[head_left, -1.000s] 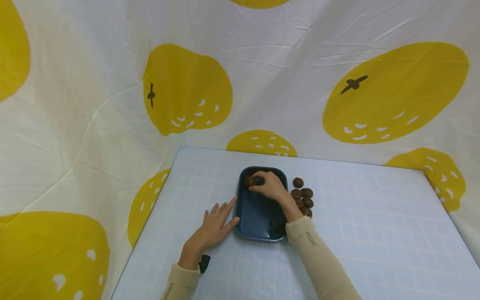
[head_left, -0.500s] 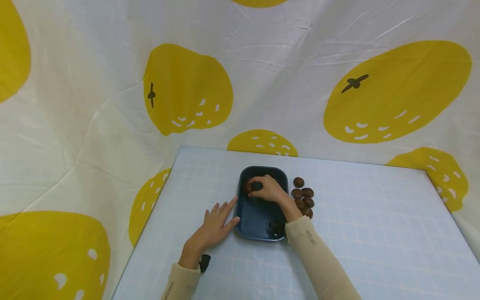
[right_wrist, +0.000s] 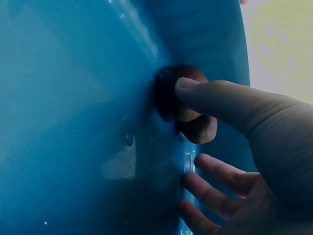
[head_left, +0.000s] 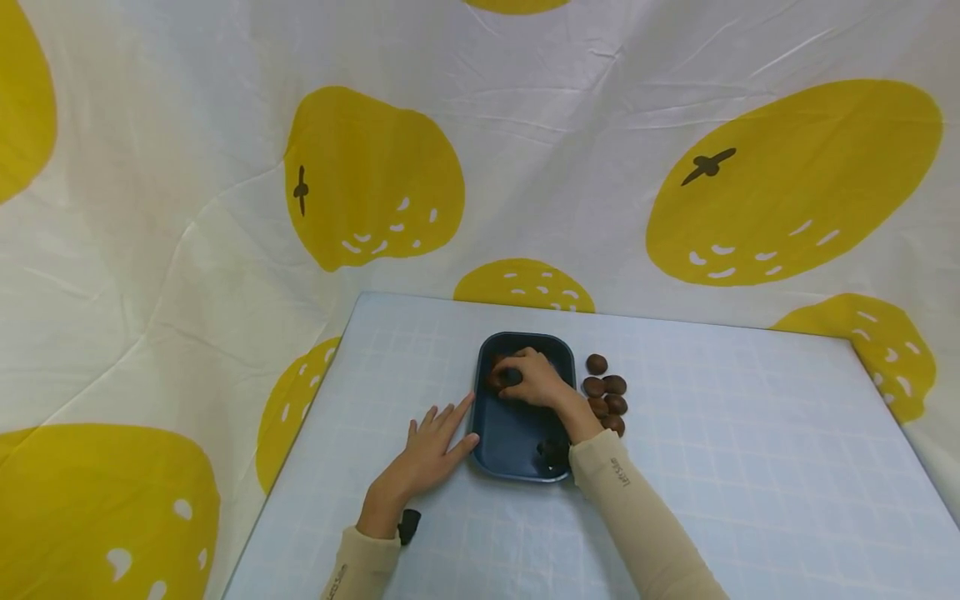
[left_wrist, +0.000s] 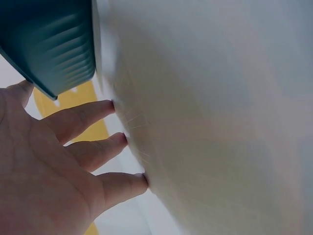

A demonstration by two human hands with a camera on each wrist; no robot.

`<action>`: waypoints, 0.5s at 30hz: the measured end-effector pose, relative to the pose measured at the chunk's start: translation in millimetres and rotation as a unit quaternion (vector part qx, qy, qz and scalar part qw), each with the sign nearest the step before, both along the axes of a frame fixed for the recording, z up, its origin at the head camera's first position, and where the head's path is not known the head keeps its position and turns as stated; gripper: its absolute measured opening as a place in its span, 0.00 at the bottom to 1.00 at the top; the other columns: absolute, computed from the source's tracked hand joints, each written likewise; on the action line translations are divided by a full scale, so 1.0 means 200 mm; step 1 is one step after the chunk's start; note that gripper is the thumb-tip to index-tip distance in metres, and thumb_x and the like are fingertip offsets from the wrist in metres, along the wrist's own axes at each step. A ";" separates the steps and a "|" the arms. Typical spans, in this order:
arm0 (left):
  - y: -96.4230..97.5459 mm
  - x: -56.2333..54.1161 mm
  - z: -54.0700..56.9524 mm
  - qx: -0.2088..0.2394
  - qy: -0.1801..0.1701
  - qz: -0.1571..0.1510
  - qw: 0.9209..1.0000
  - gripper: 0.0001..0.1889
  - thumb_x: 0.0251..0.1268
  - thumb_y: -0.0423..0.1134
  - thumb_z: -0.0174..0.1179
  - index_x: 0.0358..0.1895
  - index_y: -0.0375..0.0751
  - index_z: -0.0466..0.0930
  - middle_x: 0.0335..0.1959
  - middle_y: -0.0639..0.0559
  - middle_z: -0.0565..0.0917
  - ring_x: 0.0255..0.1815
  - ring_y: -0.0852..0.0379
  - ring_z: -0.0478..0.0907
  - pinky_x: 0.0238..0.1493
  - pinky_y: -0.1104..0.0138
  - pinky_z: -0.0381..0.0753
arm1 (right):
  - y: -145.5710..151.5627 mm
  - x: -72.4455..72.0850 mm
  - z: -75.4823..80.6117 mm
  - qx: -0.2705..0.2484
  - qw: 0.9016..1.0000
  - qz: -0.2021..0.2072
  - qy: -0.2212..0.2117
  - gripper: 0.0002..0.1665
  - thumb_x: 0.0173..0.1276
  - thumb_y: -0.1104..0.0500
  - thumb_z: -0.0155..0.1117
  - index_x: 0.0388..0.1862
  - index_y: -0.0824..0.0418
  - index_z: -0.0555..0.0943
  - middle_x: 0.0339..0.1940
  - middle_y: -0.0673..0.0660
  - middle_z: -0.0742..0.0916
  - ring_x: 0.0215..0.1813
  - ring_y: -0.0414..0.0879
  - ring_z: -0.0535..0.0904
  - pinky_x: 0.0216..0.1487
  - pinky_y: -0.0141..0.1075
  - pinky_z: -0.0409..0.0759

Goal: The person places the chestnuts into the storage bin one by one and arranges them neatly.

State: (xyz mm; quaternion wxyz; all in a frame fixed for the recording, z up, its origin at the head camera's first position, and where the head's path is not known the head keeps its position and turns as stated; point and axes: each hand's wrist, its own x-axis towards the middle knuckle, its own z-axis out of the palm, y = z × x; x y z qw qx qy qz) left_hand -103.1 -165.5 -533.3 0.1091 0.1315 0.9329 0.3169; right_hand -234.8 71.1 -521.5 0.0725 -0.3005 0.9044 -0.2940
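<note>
**Right hand in tray, thumb on a brown nut; contact half hidden**

Right hand [head_left: 536, 379] reaches in over the right rim of the dark blue tray [head_left: 506, 433], center frame, knuckles up, thumb and index curled into a ring. Grip narrow: right wrist view has the thumb pressed on the brown nut [right_wrist: 167, 93], against the tray wall. Index finger hidden there; lower fingers loosely bent, apart from it. Brown shape just under the nut: can't tell nut or fingertip. Other tray contents mostly blocked by the hand. Dark patch lower right in tray unreadable.

Left hand [head_left: 427, 454] flat, lower center, fingers spread on table [head_left: 750, 450], index and thumb at the tray's left edge; holds nothing. Both forearms cut off at bottom. Loose nuts [head_left: 615, 384] right of tray, partly behind right wrist.
</note>
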 end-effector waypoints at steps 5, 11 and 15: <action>0.00 0.00 0.01 0.005 -0.003 0.000 1.000 0.37 0.74 0.70 0.40 0.81 0.71 0.42 0.78 0.42 0.59 0.78 0.31 0.46 0.67 0.29 0.37 | -0.01 0.00 -0.01 -0.004 1.000 -0.011 -0.008 0.22 0.60 0.56 0.77 0.54 0.50 0.85 0.59 0.63 0.79 0.63 0.59 0.71 0.61 0.58 0.70; 0.01 0.00 0.01 0.006 -0.002 0.001 1.000 0.37 0.74 0.70 0.40 0.81 0.70 0.43 0.78 0.42 0.59 0.78 0.31 0.46 0.66 0.28 0.37 | -0.01 0.01 -0.01 -0.021 1.000 -0.022 -0.007 0.23 0.62 0.59 0.76 0.56 0.52 0.83 0.58 0.62 0.78 0.62 0.57 0.72 0.60 0.55 0.72; 0.01 0.00 0.01 0.005 -0.005 0.003 1.000 0.36 0.74 0.70 0.40 0.81 0.71 0.43 0.78 0.42 0.59 0.78 0.31 0.45 0.67 0.29 0.36 | -0.01 0.01 -0.01 -0.028 0.999 -0.027 -0.002 0.25 0.61 0.59 0.76 0.57 0.53 0.82 0.57 0.62 0.79 0.60 0.56 0.73 0.59 0.54 0.73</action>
